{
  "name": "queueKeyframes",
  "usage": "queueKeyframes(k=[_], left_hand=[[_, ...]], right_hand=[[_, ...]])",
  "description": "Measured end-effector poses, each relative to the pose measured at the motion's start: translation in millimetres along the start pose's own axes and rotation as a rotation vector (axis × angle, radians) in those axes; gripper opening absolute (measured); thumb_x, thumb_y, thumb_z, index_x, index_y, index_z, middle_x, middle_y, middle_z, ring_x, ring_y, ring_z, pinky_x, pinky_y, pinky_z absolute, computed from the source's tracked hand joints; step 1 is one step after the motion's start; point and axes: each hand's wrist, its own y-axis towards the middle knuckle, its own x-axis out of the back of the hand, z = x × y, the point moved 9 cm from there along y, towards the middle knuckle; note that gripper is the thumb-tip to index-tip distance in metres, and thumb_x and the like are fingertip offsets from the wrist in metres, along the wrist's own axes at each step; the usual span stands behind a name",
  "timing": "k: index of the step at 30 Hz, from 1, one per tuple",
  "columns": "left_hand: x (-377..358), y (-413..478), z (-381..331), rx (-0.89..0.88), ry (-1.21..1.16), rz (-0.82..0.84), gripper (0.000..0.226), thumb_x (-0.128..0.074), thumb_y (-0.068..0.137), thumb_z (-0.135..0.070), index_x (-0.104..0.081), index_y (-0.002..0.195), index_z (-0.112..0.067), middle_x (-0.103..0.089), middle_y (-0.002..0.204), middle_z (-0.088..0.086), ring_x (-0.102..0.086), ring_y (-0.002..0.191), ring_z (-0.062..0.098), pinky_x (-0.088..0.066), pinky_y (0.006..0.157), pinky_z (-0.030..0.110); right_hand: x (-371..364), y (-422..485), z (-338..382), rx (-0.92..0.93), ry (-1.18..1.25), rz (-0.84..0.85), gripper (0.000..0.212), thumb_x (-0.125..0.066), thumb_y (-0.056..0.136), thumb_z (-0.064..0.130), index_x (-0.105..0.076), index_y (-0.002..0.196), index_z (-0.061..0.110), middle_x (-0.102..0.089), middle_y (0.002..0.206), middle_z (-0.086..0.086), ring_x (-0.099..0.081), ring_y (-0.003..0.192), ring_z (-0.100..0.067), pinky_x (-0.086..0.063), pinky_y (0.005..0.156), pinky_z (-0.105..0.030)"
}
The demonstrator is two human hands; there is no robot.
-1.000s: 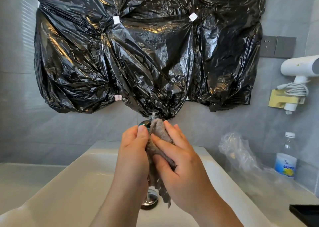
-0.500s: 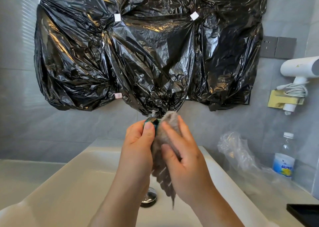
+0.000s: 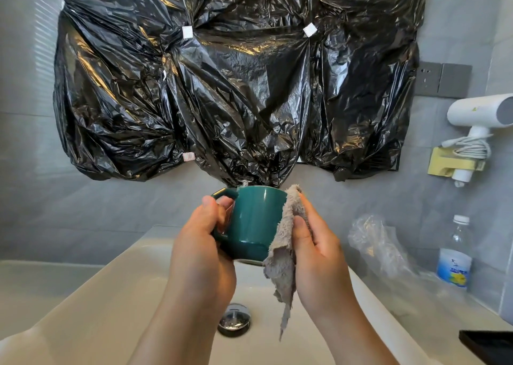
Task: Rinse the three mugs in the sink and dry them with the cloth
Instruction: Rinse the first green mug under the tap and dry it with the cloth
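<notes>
You hold the mug (image 3: 258, 220) above the sink (image 3: 111, 295), roughly upright, over its basin. Your left hand (image 3: 202, 253) grips the handle, fingers curled through the loop and thumb on top. Your right hand (image 3: 319, 259) pinches the cloth (image 3: 283, 253) between thumb and fingers and lays it against the mug's side. The cloth's tail hangs down toward the sink.

The mug looks like glazed ceramic: hard, fairly weighty for one hand, probably slick while wet, and liable to chip if it drops onto the sink. The handle is the safe hold, as you have it. A second grip round the body through the cloth would steady it. The cloth is soft, fluffy, limp and light, and should fold into the mug easily.

No writing shows on the mug or cloth. The bottle (image 3: 455, 256) to the right of the sink carries a blue and white label with a yellow patch, its print too small to read. The white tags on the black plastic (image 3: 236, 86) above the sink show nothing legible
</notes>
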Motion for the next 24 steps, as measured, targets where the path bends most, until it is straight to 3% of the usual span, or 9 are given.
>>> queueKeyframes(k=[3,6,10,15,17,19,21,24], left_hand=[[-11.2,-6.1,-3.4,-0.139,0.242,0.095,0.039,-0.046,0.105,-0.029,-0.075,0.078,-0.022,-0.073,0.078,0.000,-0.066,0.069,0.014,-0.051,0.056,0.029],[-19.1,-10.5,-0.5,-0.147,0.326,0.205,0.030,-0.052,0.093,-0.040,-0.075,0.098,-0.021,-0.071,0.082,0.006,-0.061,0.068,0.018,-0.047,0.053,0.031],[-17.4,-7.6,-2.4,-0.088,0.145,0.160,0.029,-0.060,0.090,-0.034,-0.070,0.068,-0.018,-0.070,0.074,-0.002,-0.065,0.071,0.012,-0.054,0.066,0.029],[-7.0,-1.4,3.2,0.082,-0.138,0.074,0.054,-0.044,0.102,-0.036,-0.049,0.051,-0.017,-0.059,0.091,0.010,-0.063,0.095,0.028,-0.051,0.100,0.050],[-8.9,-3.0,0.2,0.022,-0.085,0.090,0.054,-0.042,0.103,-0.036,-0.051,0.054,-0.017,-0.065,0.092,0.007,-0.066,0.093,0.025,-0.057,0.085,0.043],[-15.2,-6.1,-5.7,-0.073,0.059,0.121,0.048,-0.045,0.103,-0.032,-0.068,0.064,-0.016,-0.075,0.086,0.000,-0.072,0.082,0.016,-0.061,0.066,0.031],[-23.1,-10.5,-10.3,-0.157,0.202,0.178,0.031,-0.051,0.096,-0.034,-0.078,0.087,-0.021,-0.077,0.089,0.003,-0.071,0.078,0.014,-0.058,0.063,0.026],[-28.1,-14.0,-8.7,-0.216,0.362,0.249,0.036,-0.049,0.090,-0.042,-0.072,0.110,-0.023,-0.073,0.103,0.015,-0.065,0.087,0.030,-0.051,0.068,0.041]], right_hand=[[-6.7,-7.0,17.4,0.169,-0.219,0.023,0.040,-0.045,0.098,0.048,-0.037,0.135,0.060,-0.039,0.142,0.033,-0.031,0.132,0.022,-0.028,0.103,0.000],[-7.4,-11.9,26.5,0.294,-0.345,-0.015,0.052,-0.042,0.094,0.053,-0.045,0.145,0.044,-0.032,0.147,0.031,-0.031,0.138,0.012,-0.024,0.103,0.001],[-0.8,-8.8,29.2,0.304,-0.189,-0.065,0.041,-0.047,0.094,0.047,-0.049,0.136,0.045,-0.046,0.146,0.019,-0.038,0.135,0.012,-0.027,0.103,0.000],[7.8,1.5,2.7,0.027,0.166,-0.090,0.023,-0.052,0.093,0.053,-0.060,0.115,0.052,-0.067,0.118,0.032,-0.056,0.112,0.017,-0.045,0.088,-0.003],[9.3,1.1,0.7,0.010,0.174,-0.095,0.024,-0.050,0.090,0.052,-0.060,0.113,0.054,-0.066,0.114,0.037,-0.057,0.109,0.019,-0.046,0.086,-0.003],[8.9,-3.7,13.2,0.107,0.039,-0.108,0.028,-0.051,0.098,0.051,-0.051,0.125,0.055,-0.062,0.130,0.026,-0.052,0.122,0.013,-0.042,0.099,-0.008],[6.4,-10.4,27.8,0.253,-0.154,-0.121,0.044,-0.047,0.096,0.045,-0.043,0.140,0.048,-0.052,0.141,0.016,-0.043,0.129,0.012,-0.033,0.102,-0.004],[3.3,-13.7,34.0,0.336,-0.303,-0.130,0.053,-0.046,0.093,0.049,-0.042,0.145,0.040,-0.046,0.143,0.011,-0.036,0.130,0.016,-0.027,0.102,-0.001]])
